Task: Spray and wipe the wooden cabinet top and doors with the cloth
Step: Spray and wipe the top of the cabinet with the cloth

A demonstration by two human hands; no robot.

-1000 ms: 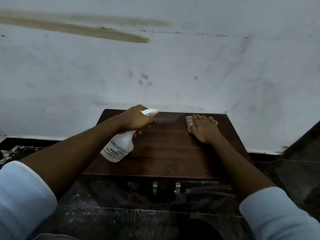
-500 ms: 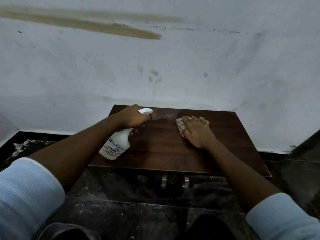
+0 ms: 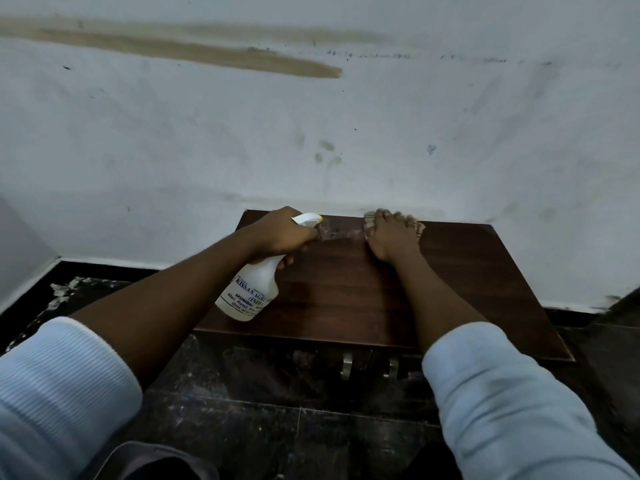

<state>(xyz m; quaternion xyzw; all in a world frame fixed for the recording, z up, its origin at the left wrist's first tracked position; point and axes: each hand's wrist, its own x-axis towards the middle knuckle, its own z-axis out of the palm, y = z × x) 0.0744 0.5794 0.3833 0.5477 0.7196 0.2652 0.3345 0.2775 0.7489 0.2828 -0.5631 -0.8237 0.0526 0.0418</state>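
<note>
So there's a big scuffed white wall with a tan streak up top, dark tiled floor below, and the wooden cabinet top pushed right up against the wall. Both arms reach forward over it, pale blue sleeves bunched up near the elbows. The spray bottle is tilted over the left part of the top, base toward the person and nozzle pointing right at a hazy wet patch. The left hand has its fingers curled round the bottle's neck at the trigger. The right hand lies palm down at the back edge, fingers fairly straight and side by side, pressing the cloth, which only peeks out at the fingertips. Two metal door handles show under the front edge.
</note>
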